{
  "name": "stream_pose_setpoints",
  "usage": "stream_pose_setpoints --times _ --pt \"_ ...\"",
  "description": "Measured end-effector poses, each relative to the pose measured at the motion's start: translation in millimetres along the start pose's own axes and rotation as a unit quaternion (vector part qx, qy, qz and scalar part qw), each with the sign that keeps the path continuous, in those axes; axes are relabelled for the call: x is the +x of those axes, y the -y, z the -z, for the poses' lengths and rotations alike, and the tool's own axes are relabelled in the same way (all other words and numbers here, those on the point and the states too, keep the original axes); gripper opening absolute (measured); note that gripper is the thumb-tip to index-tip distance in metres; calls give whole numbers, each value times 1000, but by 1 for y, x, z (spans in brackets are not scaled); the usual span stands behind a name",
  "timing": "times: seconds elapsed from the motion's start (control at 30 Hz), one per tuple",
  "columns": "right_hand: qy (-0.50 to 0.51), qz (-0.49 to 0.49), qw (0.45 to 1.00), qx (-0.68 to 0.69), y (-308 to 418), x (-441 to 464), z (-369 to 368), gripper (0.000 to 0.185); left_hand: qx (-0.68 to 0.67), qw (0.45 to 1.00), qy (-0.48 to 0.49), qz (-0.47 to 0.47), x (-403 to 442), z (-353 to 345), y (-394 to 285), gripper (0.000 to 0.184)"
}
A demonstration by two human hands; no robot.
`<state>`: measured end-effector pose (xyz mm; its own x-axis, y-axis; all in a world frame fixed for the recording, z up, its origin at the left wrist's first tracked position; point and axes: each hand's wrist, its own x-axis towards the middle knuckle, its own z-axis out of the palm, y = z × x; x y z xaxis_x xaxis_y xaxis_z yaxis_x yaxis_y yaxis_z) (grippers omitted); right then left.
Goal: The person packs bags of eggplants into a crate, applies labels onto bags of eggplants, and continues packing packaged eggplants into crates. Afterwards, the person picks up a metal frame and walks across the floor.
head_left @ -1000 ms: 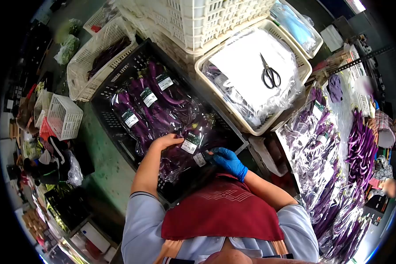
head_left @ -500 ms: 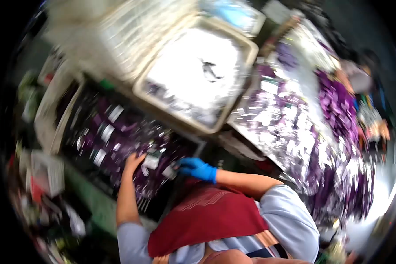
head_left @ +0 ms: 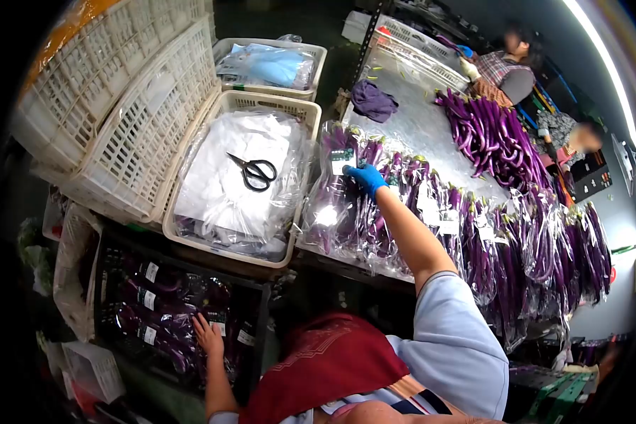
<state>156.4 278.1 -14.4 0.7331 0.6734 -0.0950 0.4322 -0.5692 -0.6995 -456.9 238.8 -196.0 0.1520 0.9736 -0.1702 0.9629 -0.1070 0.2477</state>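
My left hand (head_left: 208, 335) is bare and lies with fingers spread on the bagged, labelled eggplants (head_left: 164, 321) in a black crate (head_left: 261, 311) at the lower left. Reaching over the metal table (head_left: 418, 145), my right hand (head_left: 367, 179), in a blue glove, touches the nearest bagged eggplants (head_left: 332, 201) beside their white label. Its fingers are bent at the bag, and whether they grip it cannot be made out. More bagged eggplants (head_left: 484, 233) lie in a row to the right.
Black scissors (head_left: 256, 173) rest on plastic bags in a cream basket (head_left: 173, 230). White crates (head_left: 148, 120) stand stacked at the left. A purple cloth (head_left: 373, 100) and loose eggplants (head_left: 491, 138) lie on the table. Two people (head_left: 510, 67) are at its far side.
The view has turned toward the table. My right hand has left the black crate and reached out to the bagged eggplants on the table. My left hand has stayed over the crate, its fingers now spread.
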Motion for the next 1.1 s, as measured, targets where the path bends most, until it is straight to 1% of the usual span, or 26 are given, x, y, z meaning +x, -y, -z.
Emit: stream_pose_setpoints --times 0.03,0.07,0.13,0.17,0.23,0.27,0.33,0.37,0.43,0.5,0.53,0.57,0.6,0.63,0.67,0.7,0.73,0.77,0.8,0.83,0.9,0.93,0.97,1.03,1.07,1.1 --pt "98 -47 994 12 3 7 -5 42 -31 999 8 -6 1 4 1 60" --pt "156 -114 958 212 2 10 -5 34 -63 998 17 -9 0 7 3 60" --pt "190 -165 922 293 -18 30 -18 25 -144 988 49 6 3 16 5 60" --pt "211 -194 900 328 -16 30 -18 22 -151 983 85 64 6 34 -8 58" --pt "229 -187 868 400 6 13 -1 18 -255 965 -54 2 19 0 29 49" --pt "218 -171 858 432 37 -13 10 18 -245 966 -75 37 16 30 12 48" --pt "325 -83 817 470 44 -28 21 20 -266 954 -130 48 14 59 10 47" --pt "313 -63 804 501 85 -65 27 22 -386 910 -127 84 17 52 24 47" --pt "358 -35 773 523 107 -92 22 26 -427 891 -89 123 18 84 18 47" --pt "322 -37 764 558 141 -140 8 33 -361 927 -51 80 16 104 8 46" --pt "387 -57 751 531 159 -168 6 36 -328 943 -15 48 11 109 0 45" --pt "457 -16 738 496 176 -193 -4 33 -294 956 24 13 6 110 -3 45" --pt "428 -23 749 505 164 -211 -31 31 -422 903 67 40 5 90 5 45" --pt "444 -59 738 505 172 -240 -53 32 -595 795 84 79 1 104 -2 49" --pt "449 -89 744 486 170 -266 -77 33 -665 720 131 149 5 124 -6 49" --pt "497 -61 723 476 170 -286 -99 36 -723 631 177 216 10 144 -7 48" --pt "481 -53 714 505 171 -315 -121 38 -759 590 226 154 6 158 1 51" --pt "481 -151 678 535 159 -340 -137 42 -790 543 271 92 1 170 9 53" --pt "483 -162 670 540 156 -361 -154 40 -733 594 322 77 2 183 8 57" --pt "516 -201 660 508 139 -376 -167 40 -724 566 394 21 -5 186 9 64" --pt "648 -306 606 346 95 -379 -174 31 -474 766 418 -118 -7 142 24 69" --pt "684 -289 600 298 99 -379 -166 28 -475 742 464 -93 -13 132 18 72" --pt "717 -271 592 248 105 -378 -156 25 -395 785 470 -84 -22 126 17 70" --pt "712 -267 613 214 125 -372 -141 24 -340 858 359 -142 -37 51 31 70" --pt "709 -262 624 197 131 -366 -138 23 -303 874 364 -110 -37 56 23 62" --pt "693 -175 671 196 126 -358 -142 23 -266 888 368 -76 -35 62 14 55"
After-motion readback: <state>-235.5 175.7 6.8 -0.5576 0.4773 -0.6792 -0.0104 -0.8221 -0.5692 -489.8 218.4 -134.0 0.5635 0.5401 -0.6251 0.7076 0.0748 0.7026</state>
